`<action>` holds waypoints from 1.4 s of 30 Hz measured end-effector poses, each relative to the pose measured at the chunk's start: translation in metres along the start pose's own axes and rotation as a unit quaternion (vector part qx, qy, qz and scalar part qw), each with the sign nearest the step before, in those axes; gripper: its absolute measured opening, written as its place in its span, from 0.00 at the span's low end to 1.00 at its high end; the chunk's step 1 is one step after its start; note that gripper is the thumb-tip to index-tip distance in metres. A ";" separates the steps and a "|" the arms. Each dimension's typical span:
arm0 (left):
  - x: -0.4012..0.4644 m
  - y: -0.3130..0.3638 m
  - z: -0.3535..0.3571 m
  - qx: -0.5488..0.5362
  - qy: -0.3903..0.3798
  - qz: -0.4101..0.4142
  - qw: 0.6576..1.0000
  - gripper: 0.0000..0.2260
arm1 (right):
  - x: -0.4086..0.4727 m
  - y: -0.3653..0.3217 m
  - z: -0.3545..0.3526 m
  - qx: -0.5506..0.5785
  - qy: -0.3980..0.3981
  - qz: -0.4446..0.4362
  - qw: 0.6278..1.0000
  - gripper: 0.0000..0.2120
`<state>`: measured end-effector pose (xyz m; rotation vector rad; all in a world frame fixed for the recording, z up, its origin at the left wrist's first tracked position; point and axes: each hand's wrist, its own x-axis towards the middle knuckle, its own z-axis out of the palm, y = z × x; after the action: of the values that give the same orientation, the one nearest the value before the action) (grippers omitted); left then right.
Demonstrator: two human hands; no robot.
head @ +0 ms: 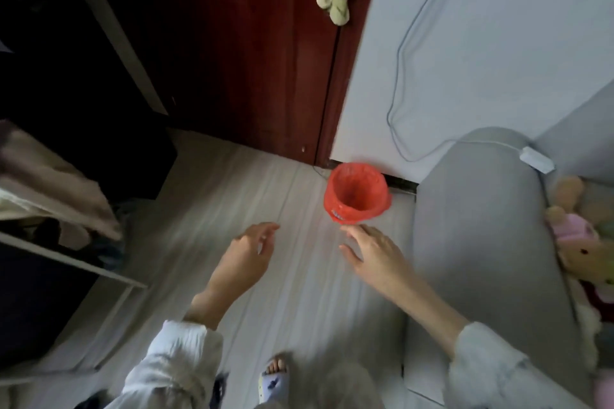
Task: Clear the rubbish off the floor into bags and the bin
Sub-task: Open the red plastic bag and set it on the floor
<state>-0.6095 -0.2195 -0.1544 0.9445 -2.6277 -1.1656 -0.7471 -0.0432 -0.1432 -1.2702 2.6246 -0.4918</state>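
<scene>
A small bin lined with a red plastic bag (357,192) stands on the pale wooden floor (232,196), against the wall beside the sofa arm. It looks empty from above. My left hand (247,259) hangs over the floor, left of and nearer than the bin, fingers spread, holding nothing. My right hand (372,251) reaches forward with its fingertips just short of the bag's near rim, fingers apart and empty. Both arms wear pale sleeves. No loose rubbish shows on the visible floor.
A grey sofa arm (478,209) fills the right side, with soft toys (578,242) on the seat. A dark red door (252,53) with a hanging green cloth (337,0) stands ahead. A white-framed rack with clothes (59,196) is left. A cable and adapter (536,159) trail down the wall.
</scene>
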 end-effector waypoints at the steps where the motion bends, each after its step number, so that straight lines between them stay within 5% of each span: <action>1: 0.018 0.004 0.008 -0.004 -0.008 0.004 1.000 0.12 | 0.012 0.014 -0.002 -0.031 -0.003 0.001 1.000 0.16; 8: 0.150 0.039 0.081 -0.027 -0.057 -0.019 0.998 0.14 | 0.105 0.132 -0.010 -0.054 -0.038 0.029 0.997 0.14; 14: 0.287 0.056 0.173 -0.086 0.009 -0.132 0.987 0.13 | 0.216 0.260 0.009 0.059 -0.137 0.100 0.984 0.18; 21: 0.410 0.022 0.303 -0.105 -0.064 -0.207 0.971 0.14 | 0.328 0.402 0.102 0.086 -0.242 0.173 0.951 0.19; 31: 0.504 -0.121 0.492 -0.221 -0.050 -0.351 0.909 0.26 | 0.391 0.544 0.318 0.234 -0.176 0.446 0.846 0.15; 37: 0.530 -0.156 0.541 -0.217 -0.035 -0.351 0.910 0.27 | 0.405 0.581 0.364 0.228 -0.153 0.464 0.842 0.16; 42: 0.527 -0.165 0.528 -0.333 -0.013 -0.471 0.816 0.08 | 0.406 0.588 0.361 0.316 -0.124 0.534 0.775 0.12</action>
<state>-1.1284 -0.2785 -0.7121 2.0612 -1.3996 -2.0479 -1.3136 -0.0991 -0.7057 0.3763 2.1441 -0.7708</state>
